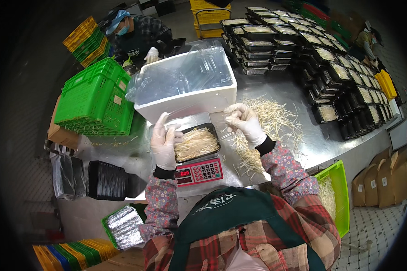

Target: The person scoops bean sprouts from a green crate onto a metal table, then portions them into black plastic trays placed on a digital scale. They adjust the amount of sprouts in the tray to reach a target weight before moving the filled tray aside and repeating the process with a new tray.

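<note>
A clear plastic lid, hard to make out, spans the space between my gloved hands. My left hand grips its left side, and the fingers of my right hand pinch its right side. Beneath it, a black plastic tray filled with bean sprouts rests on a digital scale with a red keypad panel and a lit display. Loose bean sprouts lie heaped on the steel table, beside and below my right hand.
Beyond the scale stands a white foam box of clear lids. Green crates and nested black trays are at left. Filled trays stand stacked at right, above a green basket. Two co-workers are farther back.
</note>
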The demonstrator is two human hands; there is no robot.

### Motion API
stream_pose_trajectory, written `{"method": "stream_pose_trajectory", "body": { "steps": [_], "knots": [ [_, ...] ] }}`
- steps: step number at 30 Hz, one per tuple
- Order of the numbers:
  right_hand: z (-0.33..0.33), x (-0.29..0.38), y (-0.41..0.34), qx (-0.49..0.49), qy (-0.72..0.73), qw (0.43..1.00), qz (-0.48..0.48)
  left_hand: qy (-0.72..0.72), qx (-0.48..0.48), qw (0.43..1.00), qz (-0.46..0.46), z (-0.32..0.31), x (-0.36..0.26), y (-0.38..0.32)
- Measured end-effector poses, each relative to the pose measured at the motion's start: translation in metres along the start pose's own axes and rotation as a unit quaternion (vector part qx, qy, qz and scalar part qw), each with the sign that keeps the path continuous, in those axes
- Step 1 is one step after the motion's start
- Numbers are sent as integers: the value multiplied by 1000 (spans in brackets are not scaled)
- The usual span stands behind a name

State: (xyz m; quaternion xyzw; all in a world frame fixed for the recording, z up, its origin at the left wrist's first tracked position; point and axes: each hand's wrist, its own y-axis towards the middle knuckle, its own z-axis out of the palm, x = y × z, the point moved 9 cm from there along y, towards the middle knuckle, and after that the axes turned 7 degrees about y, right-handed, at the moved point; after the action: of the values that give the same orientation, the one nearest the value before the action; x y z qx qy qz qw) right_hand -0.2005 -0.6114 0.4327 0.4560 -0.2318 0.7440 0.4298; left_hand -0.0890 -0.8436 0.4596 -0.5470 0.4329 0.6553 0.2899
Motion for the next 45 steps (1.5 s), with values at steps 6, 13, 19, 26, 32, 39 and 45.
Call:
{"method": "stream_pose_trajectory", "body": {
  "steps": [6, 13, 19, 26, 32, 39, 45],
  "knots": [
    [9, -54, -6, 80, -202, 976, -8, 43, 1, 997, -69, -40, 56, -27],
    [-4, -94, 57, 50, -645, 759, -68, 350, -51, 935, 25, -61, 126, 13],
    [-46, -153, 71, -14, -355, 931, 80, 83, -21, 984, -155, -80, 211, 12],
    [-53, -187, 76, -69, -8, 991, 111, -67, -37, 970, -231, -79, 224, 11],
    [-49, -158, 52, -70, -138, 972, 175, -7, -28, 963, -269, -75, 194, -10],
    [-35, -174, -31, 2, 25, 970, 242, -193, 30, 928, -318, -65, 178, -88],
    [-17, -132, -45, -71, 134, 983, 99, -204, 3, 950, -237, -50, 145, -71]
  ]
}}
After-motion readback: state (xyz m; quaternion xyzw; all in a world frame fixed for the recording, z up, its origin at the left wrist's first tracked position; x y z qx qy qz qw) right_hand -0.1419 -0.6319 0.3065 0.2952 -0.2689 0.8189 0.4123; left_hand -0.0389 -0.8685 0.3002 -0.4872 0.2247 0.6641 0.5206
